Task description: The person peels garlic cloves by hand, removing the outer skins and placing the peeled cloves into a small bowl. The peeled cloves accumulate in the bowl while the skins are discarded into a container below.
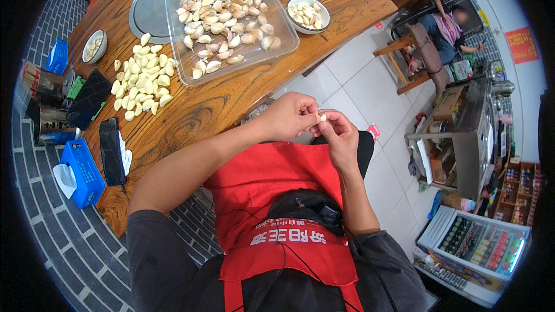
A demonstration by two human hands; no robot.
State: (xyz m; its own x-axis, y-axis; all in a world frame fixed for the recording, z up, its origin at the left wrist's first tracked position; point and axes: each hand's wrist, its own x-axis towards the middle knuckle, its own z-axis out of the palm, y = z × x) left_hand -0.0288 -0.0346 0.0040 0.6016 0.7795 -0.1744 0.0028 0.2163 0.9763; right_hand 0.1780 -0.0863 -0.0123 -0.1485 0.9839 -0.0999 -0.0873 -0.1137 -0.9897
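Observation:
A small garlic clove [322, 118] is pinched at the fingertips of both hands, above my lap and off the table's edge. My left hand [288, 115] reaches in from the left with thumb and forefinger on the clove. My right hand [339, 133] grips it from the other side, fingers curled; they partly hide it. Several unpeeled cloves [236, 13] are spread in a clear plastic tray [284, 50] on the wooden table [234, 95]. Left of the tray, peeled cloves [143, 76] form a pile. Beyond the tray's right side, a white bowl [308, 29] holds more cloves.
A small bowl [94, 47], a smartphone [112, 151], a dark tablet-like device [89, 99] and a blue tissue box [82, 173] occupy the table's left side. A round metal plate [147, 13] lies partly under the tray. A person [446, 30] sits across the tiled floor, near a bench.

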